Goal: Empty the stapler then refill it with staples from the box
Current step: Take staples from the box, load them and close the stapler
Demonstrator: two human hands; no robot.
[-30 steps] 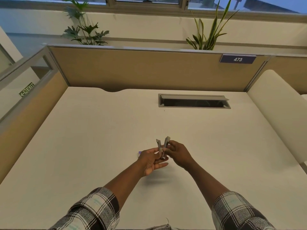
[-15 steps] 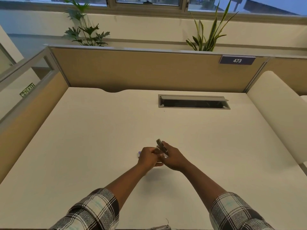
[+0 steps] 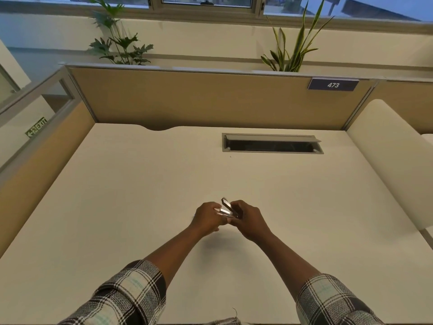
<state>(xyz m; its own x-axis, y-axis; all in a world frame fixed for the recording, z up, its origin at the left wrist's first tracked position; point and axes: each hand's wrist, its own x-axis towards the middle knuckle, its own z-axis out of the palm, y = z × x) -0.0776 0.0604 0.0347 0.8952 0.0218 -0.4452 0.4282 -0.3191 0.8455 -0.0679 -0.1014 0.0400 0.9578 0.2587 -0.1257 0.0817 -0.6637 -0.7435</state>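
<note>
Stapler (image 3: 226, 208), a small silver metal one with a dark top arm, sits between both hands above the middle of the cream-white surface (image 3: 140, 195). Its top arm is hinged up, its tip pointing toward 11 o'clock, apart from the shiny lower rail. Right hand (image 3: 248, 219) has its grip closed around the stapler's rear end at 3 o'clock of it. Left hand (image 3: 207, 218), at 9 o'clock, pinches the rail's front end with curled fingers. Both forearms wear plaid black-and-white sleeves (image 3: 131, 294). At 1 o'clock from the hands lies a grey rectangular cable slot (image 3: 271, 143). A dark plate (image 3: 332, 84) reading 473 hangs on the tan partition.
</note>
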